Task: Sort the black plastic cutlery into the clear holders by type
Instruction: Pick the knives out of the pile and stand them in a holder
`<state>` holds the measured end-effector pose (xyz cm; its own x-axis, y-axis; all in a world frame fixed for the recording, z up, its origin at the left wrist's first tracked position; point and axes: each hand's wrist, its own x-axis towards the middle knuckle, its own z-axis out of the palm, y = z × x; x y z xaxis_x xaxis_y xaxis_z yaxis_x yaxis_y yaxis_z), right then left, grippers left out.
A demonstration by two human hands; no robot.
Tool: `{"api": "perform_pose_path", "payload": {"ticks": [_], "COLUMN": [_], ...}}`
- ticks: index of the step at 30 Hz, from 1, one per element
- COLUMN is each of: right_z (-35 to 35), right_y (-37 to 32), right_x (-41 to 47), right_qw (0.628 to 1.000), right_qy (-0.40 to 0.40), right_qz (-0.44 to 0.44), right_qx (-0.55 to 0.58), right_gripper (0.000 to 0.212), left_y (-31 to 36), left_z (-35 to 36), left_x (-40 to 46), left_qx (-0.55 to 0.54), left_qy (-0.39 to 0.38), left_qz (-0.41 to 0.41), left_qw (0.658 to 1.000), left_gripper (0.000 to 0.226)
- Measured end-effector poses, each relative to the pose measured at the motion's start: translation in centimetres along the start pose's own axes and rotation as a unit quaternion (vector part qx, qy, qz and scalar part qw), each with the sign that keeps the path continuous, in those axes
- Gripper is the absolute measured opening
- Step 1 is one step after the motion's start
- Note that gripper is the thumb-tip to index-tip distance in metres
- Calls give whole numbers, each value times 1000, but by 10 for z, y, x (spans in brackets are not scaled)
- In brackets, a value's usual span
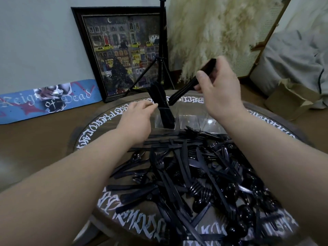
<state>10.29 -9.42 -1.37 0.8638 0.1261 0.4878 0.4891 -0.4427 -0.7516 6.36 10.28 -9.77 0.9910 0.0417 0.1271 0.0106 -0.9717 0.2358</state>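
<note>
A big heap of black plastic cutlery covers the round table. At its far side stand three clear holders; the left holder has several black knives standing upright in it, while the middle holder and right holder look empty. My right hand grips a bundle of black knives, slanted with the lower ends just right of the left holder's top. My left hand reaches to the left holder, its fingertips at the standing knives; whether it pinches anything is unclear.
The round table has white lettering around its rim. Behind it stand a black tripod, a framed picture against the wall, and a blue skateboard deck. A cardboard box sits at the right.
</note>
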Motion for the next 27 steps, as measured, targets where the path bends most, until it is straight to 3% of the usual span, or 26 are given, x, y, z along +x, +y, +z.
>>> {"api": "perform_pose_path", "payload": {"ticks": [7, 14, 23, 27], "right_z": [33, 66, 93, 88], "right_y": [5, 23, 43, 43], "right_x": [30, 39, 38, 38], "right_qw": [976, 947, 955, 947], "right_qy": [-144, -255, -251, -254], "right_qz": [-102, -86, 15, -7], "right_qx": [-126, -178, -160, -196], "right_gripper": [16, 23, 19, 18], "left_y": [-9, -11, -15, -18], "left_z": [13, 16, 21, 23], "left_x": [19, 21, 19, 18], "left_qx": [2, -31, -83, -88], "left_qy": [-17, -6, 12, 16], "left_qz": [23, 29, 41, 49], "left_qw": [1000, 999, 996, 995], "left_gripper": [69, 67, 63, 60]}}
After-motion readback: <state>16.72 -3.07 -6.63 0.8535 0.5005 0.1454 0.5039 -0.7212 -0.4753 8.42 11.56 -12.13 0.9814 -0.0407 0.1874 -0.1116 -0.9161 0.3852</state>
